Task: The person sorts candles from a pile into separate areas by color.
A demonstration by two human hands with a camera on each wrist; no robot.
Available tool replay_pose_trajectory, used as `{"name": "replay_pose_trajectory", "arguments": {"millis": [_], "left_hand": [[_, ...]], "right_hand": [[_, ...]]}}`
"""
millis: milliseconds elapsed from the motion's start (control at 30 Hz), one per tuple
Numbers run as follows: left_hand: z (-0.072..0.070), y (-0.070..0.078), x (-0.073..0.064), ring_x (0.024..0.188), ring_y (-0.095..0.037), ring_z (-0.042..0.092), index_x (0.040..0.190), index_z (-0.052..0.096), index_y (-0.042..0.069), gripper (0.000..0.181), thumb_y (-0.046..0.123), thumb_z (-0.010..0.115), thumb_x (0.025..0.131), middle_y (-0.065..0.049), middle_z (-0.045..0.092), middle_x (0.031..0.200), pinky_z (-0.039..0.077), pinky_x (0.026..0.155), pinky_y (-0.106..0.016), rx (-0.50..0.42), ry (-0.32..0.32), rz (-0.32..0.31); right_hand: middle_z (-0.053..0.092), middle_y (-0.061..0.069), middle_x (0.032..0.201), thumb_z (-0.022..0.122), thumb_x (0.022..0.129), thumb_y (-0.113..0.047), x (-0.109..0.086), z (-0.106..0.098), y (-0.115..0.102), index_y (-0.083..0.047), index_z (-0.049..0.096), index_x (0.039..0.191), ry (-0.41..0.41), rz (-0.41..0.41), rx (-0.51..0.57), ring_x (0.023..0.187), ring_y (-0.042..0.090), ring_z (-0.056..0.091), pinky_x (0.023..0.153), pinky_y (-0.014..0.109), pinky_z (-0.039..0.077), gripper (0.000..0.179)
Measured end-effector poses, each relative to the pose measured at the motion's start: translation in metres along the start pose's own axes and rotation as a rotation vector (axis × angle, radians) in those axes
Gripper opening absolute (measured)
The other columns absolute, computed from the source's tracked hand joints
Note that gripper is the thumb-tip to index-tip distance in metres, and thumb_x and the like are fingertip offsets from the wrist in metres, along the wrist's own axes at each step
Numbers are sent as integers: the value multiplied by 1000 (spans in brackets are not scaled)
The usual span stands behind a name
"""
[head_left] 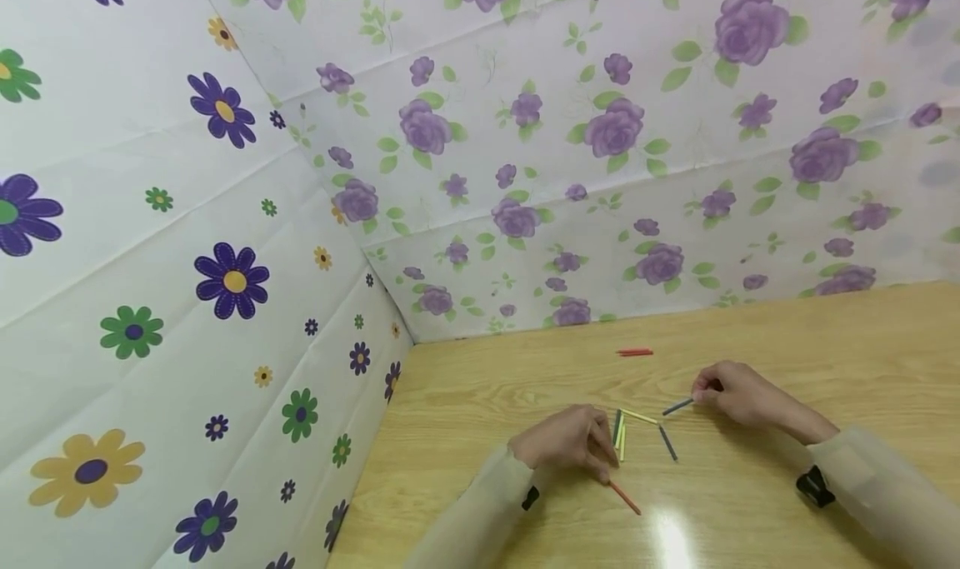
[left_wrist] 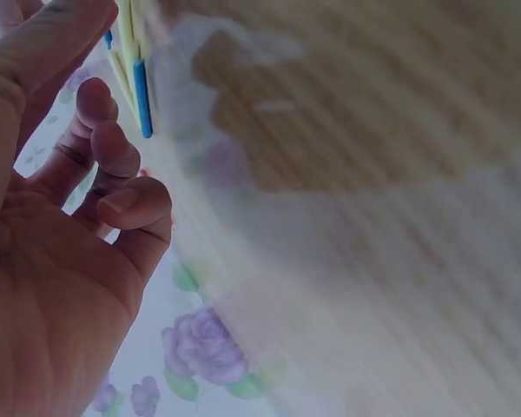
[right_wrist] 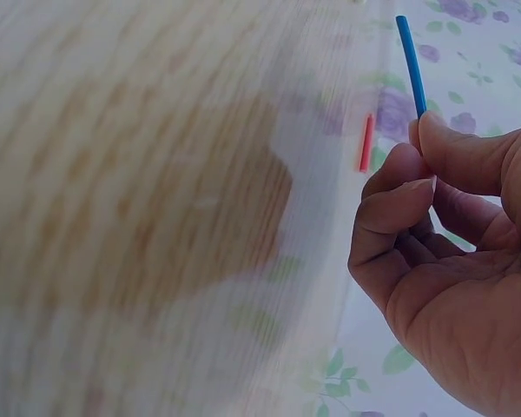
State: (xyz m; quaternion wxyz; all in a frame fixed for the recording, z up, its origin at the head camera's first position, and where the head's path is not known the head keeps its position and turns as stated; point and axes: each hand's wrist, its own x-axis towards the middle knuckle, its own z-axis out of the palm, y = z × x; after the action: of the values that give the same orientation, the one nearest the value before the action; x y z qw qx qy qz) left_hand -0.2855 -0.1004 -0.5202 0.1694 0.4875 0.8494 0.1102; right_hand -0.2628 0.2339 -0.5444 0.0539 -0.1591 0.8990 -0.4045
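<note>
Pale sleeves [head_left: 885, 477] were closest. The right grip [head_left: 738, 392] pinched one end of a blue stick [head_left: 678, 406] between finger and thumb. From the right grip, that stick pointed left, its long way tipping a bit toward the person. Its free tip was just beside the corner where a yellow stick [head_left: 640, 416] and a second blue stick [head_left: 668, 443] met; I could not tell if it touched them. The right grip was the nearer one to that corner. The left grip [head_left: 567, 440] had bent fingers at the end of a red stick [head_left: 626, 499], but I could not tell if it pinched it. More thin sticks [head_left: 622, 441], yellow and blue, were right beside the left grip on the bench [head_left: 450, 419]. Other red sticks [head_left: 635, 352] lay past both grips.
</note>
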Motion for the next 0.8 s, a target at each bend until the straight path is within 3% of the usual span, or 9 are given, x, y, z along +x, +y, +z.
{"name": "replay_pose_trajectory", "arguments": {"millis": [333,633,800], "left_hand": [[8,2,2,83,7,47,92,90,28,12,37,92,86,14,72,96,39,78,-6,96,3,51],[12,8,-3,83,6,43,90,89,32,7,39,90,89,17,70,96,37,71,-6,171,19,22],[15,12,-6,86,5,45,95,88,32,8,39,85,93,16,69,100,37,73,-6,214,21,25]], "right_hand": [[64,3,84,65,106,-7,-1,2,2,-4,73,97,-3,-13,18,71,6,47,64,23,38,13],[65,5,86,65,107,-7,-3,1,1,-2,73,99,5,-3,15,72,7,47,63,24,38,12],[66,5,87,65,107,-7,-3,2,1,-2,73,99,6,-8,11,72,6,47,64,24,38,12]]}}
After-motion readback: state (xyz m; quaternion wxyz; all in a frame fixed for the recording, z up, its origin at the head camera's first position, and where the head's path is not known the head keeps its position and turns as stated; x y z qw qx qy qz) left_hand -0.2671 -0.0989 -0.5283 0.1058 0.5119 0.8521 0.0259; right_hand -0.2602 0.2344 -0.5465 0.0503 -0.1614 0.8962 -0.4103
